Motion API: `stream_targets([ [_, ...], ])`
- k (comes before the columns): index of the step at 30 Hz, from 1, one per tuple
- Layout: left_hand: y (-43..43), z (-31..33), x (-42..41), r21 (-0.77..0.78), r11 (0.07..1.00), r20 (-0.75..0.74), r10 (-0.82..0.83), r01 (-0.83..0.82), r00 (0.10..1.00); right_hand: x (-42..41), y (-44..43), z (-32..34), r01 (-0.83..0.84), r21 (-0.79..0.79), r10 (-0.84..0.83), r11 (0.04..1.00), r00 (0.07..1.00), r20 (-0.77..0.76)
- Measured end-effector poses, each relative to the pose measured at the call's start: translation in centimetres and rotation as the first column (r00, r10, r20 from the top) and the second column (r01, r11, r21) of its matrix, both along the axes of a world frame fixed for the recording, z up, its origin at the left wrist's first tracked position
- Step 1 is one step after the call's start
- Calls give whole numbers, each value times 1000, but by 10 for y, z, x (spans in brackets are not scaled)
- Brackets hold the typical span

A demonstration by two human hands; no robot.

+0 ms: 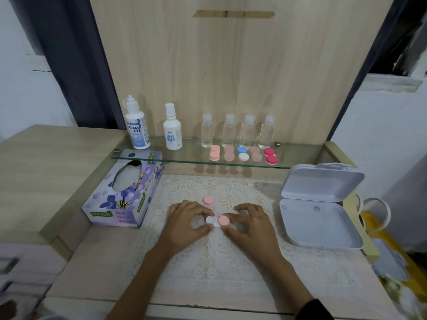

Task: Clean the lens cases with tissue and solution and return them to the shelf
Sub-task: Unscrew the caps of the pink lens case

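Observation:
A white lens case (213, 221) lies on the lace mat (231, 257) between my hands. My left hand (187, 224) pinches its left, uncapped cup. My right hand (249, 224) grips the pink cap (223, 220) on its right cup. A loose pink cap (208, 200) lies on the mat just behind. Several more lens cases, pink (214, 153), tan (229, 153), blue-and-white (242, 153) and red (270, 155), sit on the glass shelf (184, 155). A solution bottle (136, 124) and a smaller white bottle (172, 129) stand at the shelf's left.
A purple tissue box (122, 195) lies left of the mat, partly under the shelf. An open white plastic box (321, 204) sits to the right. Several small clear bottles (238, 131) line the shelf's back. Yellow items (392, 257) lie beyond the table's right edge.

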State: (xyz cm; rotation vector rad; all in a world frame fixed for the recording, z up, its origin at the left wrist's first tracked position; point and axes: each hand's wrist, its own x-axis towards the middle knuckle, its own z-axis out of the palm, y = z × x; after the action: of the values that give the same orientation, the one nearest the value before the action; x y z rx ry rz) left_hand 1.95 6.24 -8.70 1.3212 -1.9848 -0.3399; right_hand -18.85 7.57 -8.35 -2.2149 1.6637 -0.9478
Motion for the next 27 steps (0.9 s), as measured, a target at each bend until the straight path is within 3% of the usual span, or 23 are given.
stream_targets([
  [5,0,1,1,8,1000,3,15,-15,1000,3,-5,12,-13,82,11,997,1000,23],
  [9,0,1,0,7,1000,1,16,-16,1000,7,-16,11,-30,41,31,999,999,-42],
  [16,-1,1,0,11,1000,-11,15,-15,1000,9,-15,2,-76,-38,78,996,996,38],
  [27,-1,0,0,20,1000,-17,14,-14,1000,11,-14,2,-138,19,138,990,990,27],
])
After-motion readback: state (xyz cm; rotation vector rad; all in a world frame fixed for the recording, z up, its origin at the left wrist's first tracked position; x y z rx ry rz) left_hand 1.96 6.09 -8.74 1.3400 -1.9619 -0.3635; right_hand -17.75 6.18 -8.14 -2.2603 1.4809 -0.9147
